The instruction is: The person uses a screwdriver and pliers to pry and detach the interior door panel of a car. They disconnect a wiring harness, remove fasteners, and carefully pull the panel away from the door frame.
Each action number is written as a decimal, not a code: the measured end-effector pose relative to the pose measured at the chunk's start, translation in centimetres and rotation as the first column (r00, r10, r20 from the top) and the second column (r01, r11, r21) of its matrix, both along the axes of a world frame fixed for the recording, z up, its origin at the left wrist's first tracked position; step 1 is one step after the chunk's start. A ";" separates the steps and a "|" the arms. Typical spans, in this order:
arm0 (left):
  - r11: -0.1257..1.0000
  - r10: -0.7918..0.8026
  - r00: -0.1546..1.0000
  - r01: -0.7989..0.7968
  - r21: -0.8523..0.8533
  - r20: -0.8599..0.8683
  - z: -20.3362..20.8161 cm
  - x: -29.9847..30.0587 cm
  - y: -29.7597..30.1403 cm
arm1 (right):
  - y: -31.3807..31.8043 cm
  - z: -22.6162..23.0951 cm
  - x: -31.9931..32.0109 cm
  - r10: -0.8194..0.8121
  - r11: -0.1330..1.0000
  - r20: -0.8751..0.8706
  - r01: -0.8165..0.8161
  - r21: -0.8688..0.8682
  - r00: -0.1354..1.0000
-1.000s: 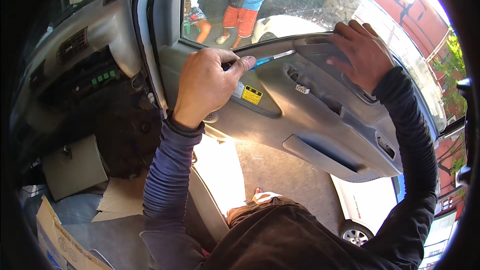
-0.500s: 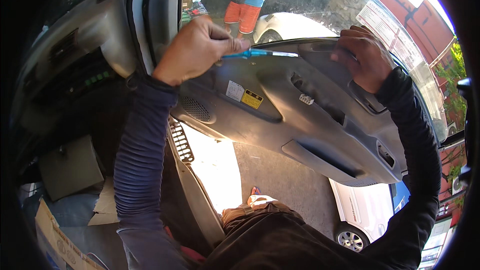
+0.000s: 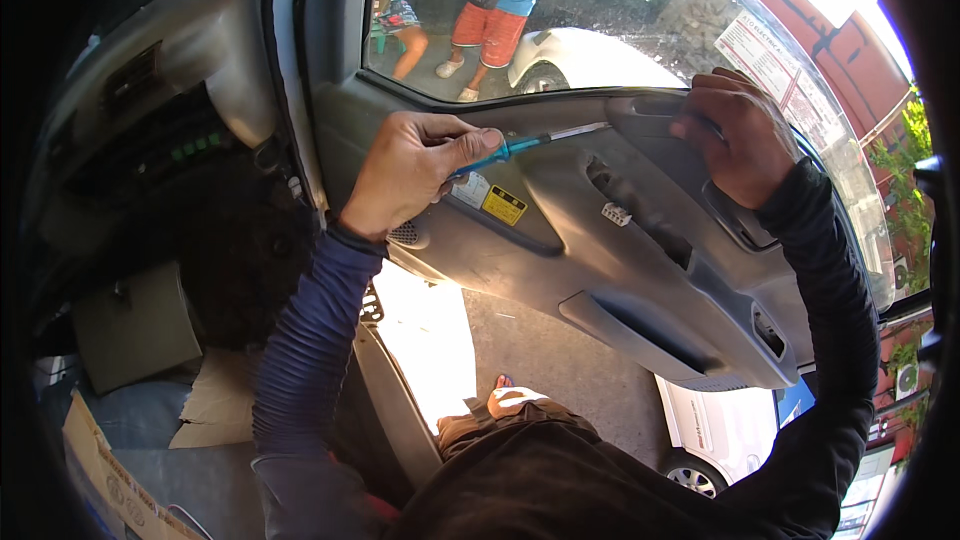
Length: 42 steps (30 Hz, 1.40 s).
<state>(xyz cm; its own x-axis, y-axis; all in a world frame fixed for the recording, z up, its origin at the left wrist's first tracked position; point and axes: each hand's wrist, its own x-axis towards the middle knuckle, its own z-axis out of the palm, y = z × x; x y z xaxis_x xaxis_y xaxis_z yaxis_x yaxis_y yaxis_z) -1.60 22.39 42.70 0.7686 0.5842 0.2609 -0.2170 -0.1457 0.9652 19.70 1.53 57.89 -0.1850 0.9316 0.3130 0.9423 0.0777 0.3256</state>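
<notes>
My left hand (image 3: 412,168) is closed around the handle of a blue screwdriver (image 3: 512,148), with the thumb along it. Its bare metal shaft points right and slightly upward, the tip close to the upper edge of the grey door panel (image 3: 540,265). Whether the tip touches the panel cannot be made out. My right hand (image 3: 738,135) is curled over the panel's top edge below the window, just right of the tip; its fingertips are partly hidden. A small white connector (image 3: 615,214) sticks out of an opening in the panel.
The door stands open beside a dark dashboard (image 3: 190,130) and door frame. Cardboard (image 3: 120,490) lies inside at lower left. Through the window (image 3: 600,30) two people and a white car show outside. Another white vehicle (image 3: 720,430) stands beyond the door's lower edge.
My left hand has come down and a little right with the screwdriver, whose shaft now slants upward to the right. My right hand keeps its place on the panel edge.
</notes>
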 end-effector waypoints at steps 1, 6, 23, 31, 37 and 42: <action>0.998 0.002 1.000 -0.003 -0.062 -0.020 -0.6 0.0 -0.4 | 0.0 0.1 0.0 -0.015 1.000 0.017 0.015 -0.008 1.000; 0.753 0.294 0.938 -0.344 0.561 0.181 0.4 -1.6 -1.8 | -0.1 0.4 -0.2 -0.042 0.998 0.054 0.045 -0.042 0.998; 0.505 0.299 0.942 -0.289 0.813 0.149 -1.4 -1.4 -3.6 | 0.0 0.2 0.1 -0.023 0.999 -0.002 0.023 -0.040 1.000; 0.516 0.309 0.934 -0.324 0.792 0.181 -1.8 -1.0 -3.8 | -0.1 0.4 -0.6 -0.056 0.997 0.049 0.059 -0.054 0.997; 0.951 -0.051 0.998 0.059 0.304 -0.033 -1.6 -0.7 -1.9 | -0.3 0.4 -0.1 -0.053 0.996 0.010 0.053 -0.067 0.999; 0.327 0.391 0.888 -0.379 0.866 0.241 -3.2 -1.1 -4.3 | -0.3 0.5 -0.3 -0.082 0.994 0.049 0.086 -0.073 0.995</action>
<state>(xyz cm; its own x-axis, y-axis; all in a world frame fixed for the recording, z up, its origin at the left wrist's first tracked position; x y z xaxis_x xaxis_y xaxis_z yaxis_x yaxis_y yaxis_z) -2.73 18.11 39.47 0.5289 0.2668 0.8057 0.1130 -0.9630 0.2447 19.42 1.23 58.37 -0.1177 0.9649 0.2347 0.9306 0.0247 0.3652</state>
